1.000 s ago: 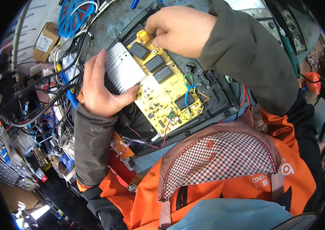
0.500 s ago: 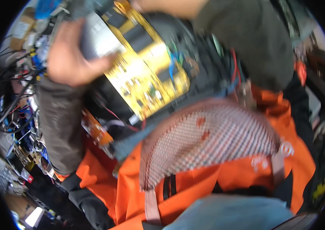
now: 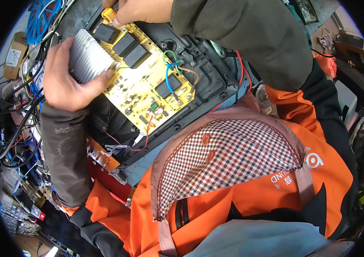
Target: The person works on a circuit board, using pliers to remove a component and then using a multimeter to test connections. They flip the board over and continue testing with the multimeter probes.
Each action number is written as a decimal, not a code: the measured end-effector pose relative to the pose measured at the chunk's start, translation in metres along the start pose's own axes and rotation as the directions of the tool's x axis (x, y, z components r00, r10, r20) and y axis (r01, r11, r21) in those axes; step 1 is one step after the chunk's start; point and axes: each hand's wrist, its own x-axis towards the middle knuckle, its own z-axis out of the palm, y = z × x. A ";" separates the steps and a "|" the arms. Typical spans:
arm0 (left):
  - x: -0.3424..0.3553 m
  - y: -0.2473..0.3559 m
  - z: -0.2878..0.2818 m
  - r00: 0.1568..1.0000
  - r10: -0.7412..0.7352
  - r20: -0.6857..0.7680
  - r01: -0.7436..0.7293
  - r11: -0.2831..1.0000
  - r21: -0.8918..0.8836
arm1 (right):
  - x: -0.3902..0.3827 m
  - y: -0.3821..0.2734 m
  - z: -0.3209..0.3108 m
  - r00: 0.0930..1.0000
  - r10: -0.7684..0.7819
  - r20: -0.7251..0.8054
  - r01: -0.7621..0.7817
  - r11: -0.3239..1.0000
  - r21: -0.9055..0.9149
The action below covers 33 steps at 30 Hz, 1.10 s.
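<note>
A yellow circuit board [image 3: 141, 88] is tilted over a black plastic housing [image 3: 205, 70]. It carries black block components, small capacitors and a finned silver heat sink [image 3: 88, 58]. My left hand [image 3: 68, 79] is closed around the heat sink side, thumb on the board's face and fingers along the outer side. At the far end, my right hand [image 3: 143, 10] grips the board beside a copper coil [image 3: 109, 15]; its fingertips are partly cut off by the picture's top. Blue, green and brown wires [image 3: 172, 70] loop from the board's right part, and a red wire [image 3: 149, 128] leaves its near corner.
An orange small circuit board [image 3: 102, 156] with wires hangs near my left forearm. Tangled black cables [image 3: 12, 115], a cardboard box [image 3: 15, 53] and a coil of blue cord [image 3: 40, 21] crowd the left. Red wires [image 3: 244, 70] run along the housing's right side.
The circuit board and both hands have shifted left in the picture, the right hand most. Both hands keep their places on the board, and the earlier blur is gone.
</note>
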 end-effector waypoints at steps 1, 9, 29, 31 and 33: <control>-0.003 0.002 0.006 1.000 -0.012 -0.008 0.012 1.000 -0.009 | -0.006 -0.018 -0.010 0.990 0.115 0.078 -0.121 0.990 0.078; -0.011 0.005 0.019 0.998 -0.063 -0.009 0.063 0.996 0.055 | 0.002 0.013 0.007 0.996 -0.082 0.032 0.084 0.996 -0.043; -0.024 0.005 -0.001 0.967 -0.202 0.156 0.203 0.979 0.011 | -0.008 -0.010 0.004 0.991 0.054 0.122 -0.025 0.973 -0.229; -0.027 0.002 -0.001 0.965 -0.218 0.146 0.243 0.953 -0.182 | -0.007 0.001 0.005 0.980 -0.144 0.134 0.181 0.929 -0.324; -0.029 0.013 -0.004 0.947 -0.285 0.149 0.308 0.938 -0.161 | -0.010 0.001 0.003 0.983 -0.110 0.147 0.146 0.955 -0.258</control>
